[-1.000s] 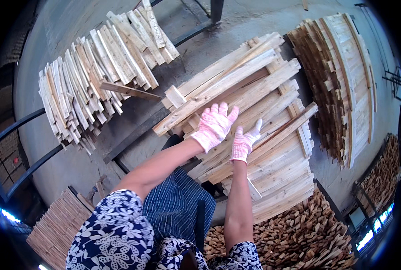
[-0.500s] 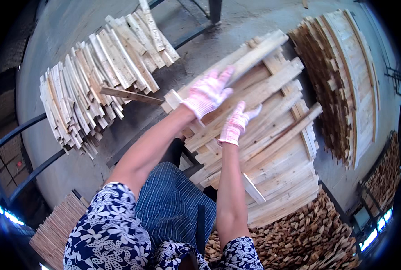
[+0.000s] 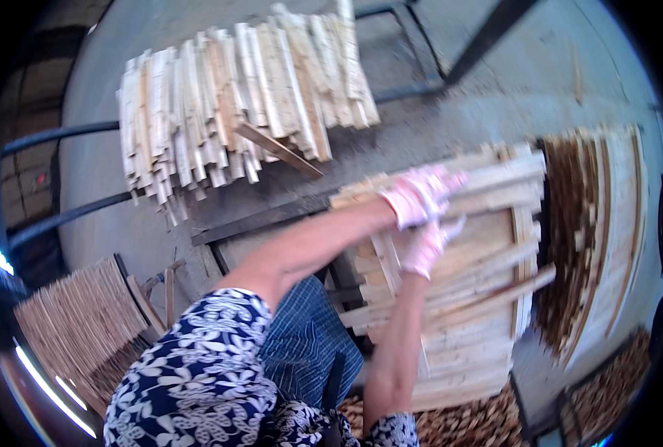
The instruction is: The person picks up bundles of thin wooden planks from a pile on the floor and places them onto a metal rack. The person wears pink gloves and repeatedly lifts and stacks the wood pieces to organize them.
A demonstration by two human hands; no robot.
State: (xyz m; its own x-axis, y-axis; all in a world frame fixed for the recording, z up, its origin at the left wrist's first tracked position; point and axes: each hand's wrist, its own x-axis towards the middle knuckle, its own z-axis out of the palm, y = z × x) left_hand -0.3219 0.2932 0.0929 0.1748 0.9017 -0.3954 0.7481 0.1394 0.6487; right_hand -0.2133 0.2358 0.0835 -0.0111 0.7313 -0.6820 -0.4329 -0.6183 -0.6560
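My left hand (image 3: 419, 197), in a pink and white knit glove, lies over pale planks (image 3: 499, 173) at the far side of a stack of boards. Its fingers reach out to the right and are somewhat blurred. Just below it, my right hand (image 3: 425, 249), gloved alike, rests against the nearer side of these planks with fingers stretched apart. Wider boards and cross battens (image 3: 523, 231) show beneath. A loose narrow plank (image 3: 488, 299) lies slanted across the near part of the stack, its right end sticking out.
Beyond to the left, many narrow pale slats (image 3: 227, 97) lie on a dark metal frame (image 3: 264, 217), one brown slat (image 3: 279, 149) crosswise. Another board stack (image 3: 599, 231) stands at right. Brown slats (image 3: 82, 324) are piled at lower left, cut wood pieces (image 3: 458, 421) below.
The view has turned, so the stack sits lower and further right. My hands have come closer together at its far side. The upper planks there now lie closer together.
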